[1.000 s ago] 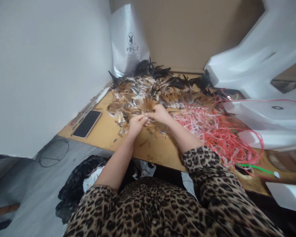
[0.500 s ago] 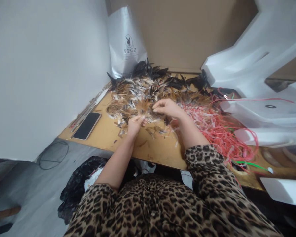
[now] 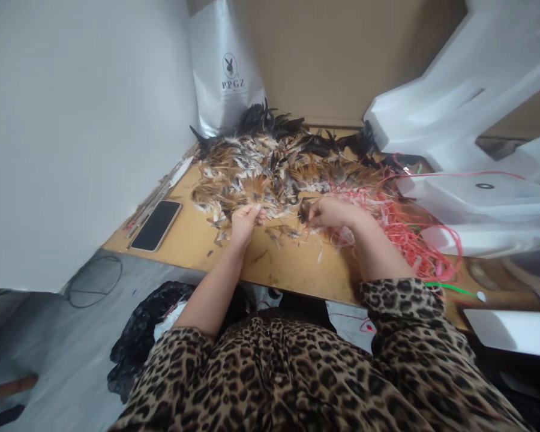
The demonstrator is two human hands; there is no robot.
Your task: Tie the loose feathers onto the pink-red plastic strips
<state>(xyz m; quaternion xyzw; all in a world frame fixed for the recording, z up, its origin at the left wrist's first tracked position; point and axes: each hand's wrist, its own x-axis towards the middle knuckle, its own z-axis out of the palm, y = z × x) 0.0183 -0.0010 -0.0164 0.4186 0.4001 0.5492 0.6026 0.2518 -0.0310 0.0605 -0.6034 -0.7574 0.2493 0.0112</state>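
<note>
A big heap of brown, white and black feathers [image 3: 274,162] covers the far part of a wooden table [image 3: 292,270]. My left hand [image 3: 245,221] pinches a small bunch of brown feathers [image 3: 255,198] at the heap's near edge. A short way to the right, my right hand [image 3: 330,212] is closed on a few dark feathers [image 3: 304,211] beside a tangle of red and pink strips [image 3: 400,231]. Both sleeves are leopard print.
A black phone [image 3: 156,225] lies at the table's left edge, near the white wall. A silver bag [image 3: 227,72] leans at the back. White foam pieces [image 3: 468,150] crowd the right side. A black bag [image 3: 139,342] sits on the floor under the table.
My hands were together over the feathers; the right hand has since drawn away to the right toward the red strips, while the left stays holding its bunch.
</note>
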